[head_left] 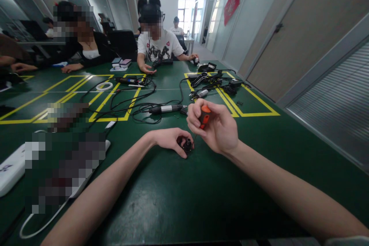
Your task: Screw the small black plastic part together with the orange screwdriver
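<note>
My right hand (217,125) is wrapped round the orange and black handle of a screwdriver (205,115), held a little above the table. Its thin shaft points down and left, toward my left hand; the tip is hard to make out. Fingers of my left hand (174,141) curl round a small black part with a round metal-like post (186,145), pressing it on the green table (161,200). I cannot tell whether the screwdriver touches that part.
Beyond my hands lies a black and silver electric screwdriver (165,109) with coiled cable. Black cables and adapters (213,80) lie farther back. A roll of white tape (104,86) sits left. White power strips (17,169) stand near left. People (160,46) sit across the table.
</note>
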A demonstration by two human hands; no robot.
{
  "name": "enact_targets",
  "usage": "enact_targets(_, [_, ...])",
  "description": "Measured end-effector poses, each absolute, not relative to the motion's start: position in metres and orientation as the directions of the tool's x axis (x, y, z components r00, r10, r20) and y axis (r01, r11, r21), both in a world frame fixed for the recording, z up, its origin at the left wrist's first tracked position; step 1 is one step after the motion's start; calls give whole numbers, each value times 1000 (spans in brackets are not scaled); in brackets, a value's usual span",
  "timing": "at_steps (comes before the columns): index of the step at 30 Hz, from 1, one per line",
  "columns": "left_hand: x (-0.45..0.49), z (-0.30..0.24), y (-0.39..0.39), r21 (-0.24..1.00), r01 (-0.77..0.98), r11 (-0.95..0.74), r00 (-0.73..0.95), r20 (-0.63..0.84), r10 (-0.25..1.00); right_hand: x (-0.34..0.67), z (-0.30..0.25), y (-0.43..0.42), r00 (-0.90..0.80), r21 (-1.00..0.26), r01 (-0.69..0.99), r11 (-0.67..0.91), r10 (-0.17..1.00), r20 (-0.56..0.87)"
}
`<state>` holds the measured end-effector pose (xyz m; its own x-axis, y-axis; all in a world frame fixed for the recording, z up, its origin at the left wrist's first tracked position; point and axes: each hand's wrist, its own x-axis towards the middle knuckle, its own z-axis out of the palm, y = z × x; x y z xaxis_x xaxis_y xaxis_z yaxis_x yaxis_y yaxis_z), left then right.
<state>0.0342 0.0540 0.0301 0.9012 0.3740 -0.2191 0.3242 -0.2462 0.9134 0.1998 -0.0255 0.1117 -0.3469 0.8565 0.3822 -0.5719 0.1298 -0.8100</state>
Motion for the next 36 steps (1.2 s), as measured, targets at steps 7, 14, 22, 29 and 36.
enact_targets(7, [34, 30, 55, 914, 315, -258, 906, -208, 369, 199, 110, -26, -330, -814, -564, 138, 867, 375])
enact_targets(14, [34, 30, 55, 913, 314, -259, 908, -210, 362, 199, 111, -26, -341, -827, -541, 153, 859, 382])
enact_targets(22, [34, 31, 54, 913, 326, -245, 901, -223, 371, 200, 109, -24, -348, -787, -607, 109, 854, 386])
enact_targets(29, [34, 31, 54, 909, 333, -252, 902, -228, 367, 199, 111, -24, -347, -833, -532, 154, 857, 380])
enact_targets(36, [34, 31, 54, 907, 327, -264, 903, -217, 372, 201, 110, -24, -350, -800, -587, 124, 852, 389])
